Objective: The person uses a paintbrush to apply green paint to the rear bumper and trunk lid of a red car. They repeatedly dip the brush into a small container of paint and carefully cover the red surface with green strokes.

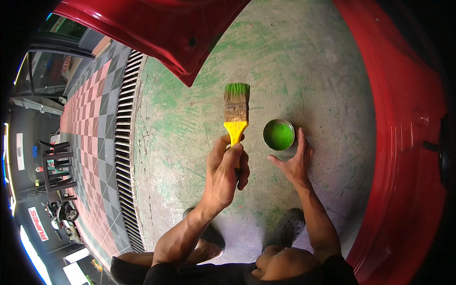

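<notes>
In the head view, your left hand grips the brush by its handle, green-tipped bristles beyond the fingertips, presumably keeping skin clean. Your right hand spreads beside the round tin, between thumb and fingers, perhaps for steadying; you can't tell contact.

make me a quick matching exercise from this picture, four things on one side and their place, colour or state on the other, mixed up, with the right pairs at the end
Things
1. paintbrush
2. round can
3. slatted grate
4. right hand

Place, colour or state
A. runs between the checkered tiles and the bare floor
B. spread open beside something round
C. held in the left hand, yellow-handled
D. bright green inside

Right pairs: 1-C, 2-D, 3-A, 4-B
</notes>
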{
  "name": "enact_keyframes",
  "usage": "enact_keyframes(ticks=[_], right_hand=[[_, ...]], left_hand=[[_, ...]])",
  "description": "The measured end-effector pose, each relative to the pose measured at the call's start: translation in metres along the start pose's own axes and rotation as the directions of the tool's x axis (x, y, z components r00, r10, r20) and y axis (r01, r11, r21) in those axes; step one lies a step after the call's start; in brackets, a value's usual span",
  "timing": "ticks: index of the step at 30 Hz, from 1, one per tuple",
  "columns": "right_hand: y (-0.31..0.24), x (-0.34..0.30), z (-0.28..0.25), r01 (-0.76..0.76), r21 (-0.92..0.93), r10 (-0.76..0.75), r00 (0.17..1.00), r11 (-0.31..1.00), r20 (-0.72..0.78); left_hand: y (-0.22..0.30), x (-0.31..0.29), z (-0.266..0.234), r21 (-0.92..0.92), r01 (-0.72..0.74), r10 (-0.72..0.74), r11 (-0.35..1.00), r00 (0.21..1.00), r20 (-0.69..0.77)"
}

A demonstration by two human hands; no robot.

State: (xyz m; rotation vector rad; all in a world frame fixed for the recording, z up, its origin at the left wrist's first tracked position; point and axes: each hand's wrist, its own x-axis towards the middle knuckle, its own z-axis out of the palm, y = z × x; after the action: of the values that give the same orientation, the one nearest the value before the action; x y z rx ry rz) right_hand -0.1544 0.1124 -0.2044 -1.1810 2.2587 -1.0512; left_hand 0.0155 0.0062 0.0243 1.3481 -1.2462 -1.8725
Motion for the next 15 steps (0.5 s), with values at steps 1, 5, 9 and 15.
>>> enact_keyframes(ticks=[1, 5, 9, 15], right_hand=[[-0.001, 0.001, 0.002, -0.015, 0.005, 0.015, 1.0, 1.0, 0.006], [-0.004, 0.005, 0.011, -0.028, -0.005, 0.028, 0.999, 1.0, -0.021], [-0.007, 0.013, 0.018, -0.056, 0.007, 0.056, 0.998, 0.998, -0.034], [-0.004, 0.019, 0.027, -0.034, 0.062, 0.04, 0.994, 0.998, -0.104]], left_hand=[[-0.005, -0.002, -0.004, 0.004, 0.016, -0.016, 1.0, 1.0, -0.016], [-0.023, -0.006, -0.031, 0.023, 0.036, -0.035, 0.999, 0.999, -0.035], [-0.027, -0.002, -0.041, 0.032, 0.098, -0.096, 0.995, 0.994, -0.057], [-0.028, 0.031, -0.067, 0.326, 0.042, -0.07, 0.944, 0.995, 0.074]])
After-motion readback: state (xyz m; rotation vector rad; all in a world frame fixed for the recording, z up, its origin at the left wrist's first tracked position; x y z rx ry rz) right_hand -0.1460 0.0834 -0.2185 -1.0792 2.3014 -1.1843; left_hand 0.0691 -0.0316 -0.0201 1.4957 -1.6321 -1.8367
